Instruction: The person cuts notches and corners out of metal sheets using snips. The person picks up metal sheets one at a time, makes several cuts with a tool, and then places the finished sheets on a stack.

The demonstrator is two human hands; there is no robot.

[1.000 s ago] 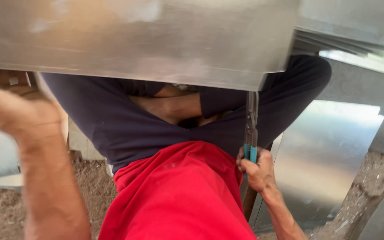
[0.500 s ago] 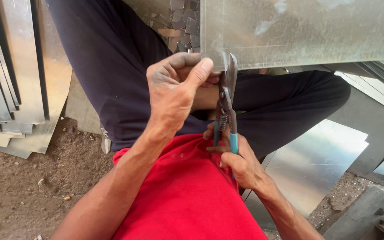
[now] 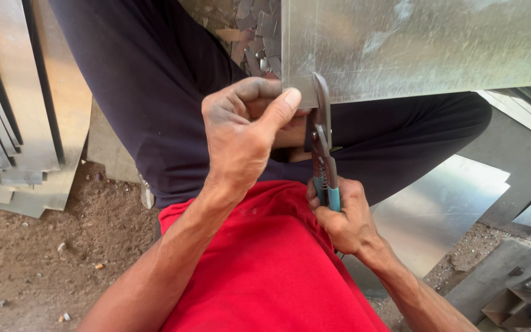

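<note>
Two bare hands at work, seen from above, person seated with legs in dark trousers (image 3: 136,92) and a red shirt (image 3: 265,264).

Left hand (image 3: 241,135): middle of view. Grip closed in a pinch; thumb tip pressed against the lower left corner of the galvanised metal sheet (image 3: 419,43), other fingers curled under the edge. Corner of the sheet is held between thumb and fingers.

Right hand (image 3: 342,215): at about 5 o'clock from the left hand, just below it. Grip wrapped tight round the blue-sleeved handles of the tin snips (image 3: 322,144). Handles look squeezed together. Snips stand nearly upright, blades pointing to 12 o'clock.

Snips blades: at the bottom edge of the sheet, just beside the left thumb at its 3 o'clock. Blades touch the sheet; how far they bite into it cannot be told.

Sheet: fills the upper right of the view, from 12 to 3 o'clock, bottom edge running level above the lap. Surface dull silver, scratched and mottled.

Surroundings:
- Stack of metal sheets (image 3: 13,104) leaning at 9 o'clock, edges toward the camera.
- Small offcuts (image 3: 250,37) scattered on the ground at 12 o'clock, between the legs.
- Another flat sheet (image 3: 444,203) lying at 4 o'clock, beyond the right forearm.
- Dirt floor (image 3: 44,246) at 7 to 8 o'clock, with small stones and scraps.
- Cardboard box (image 3: 511,301) partly in view at the 5 o'clock corner.
</note>
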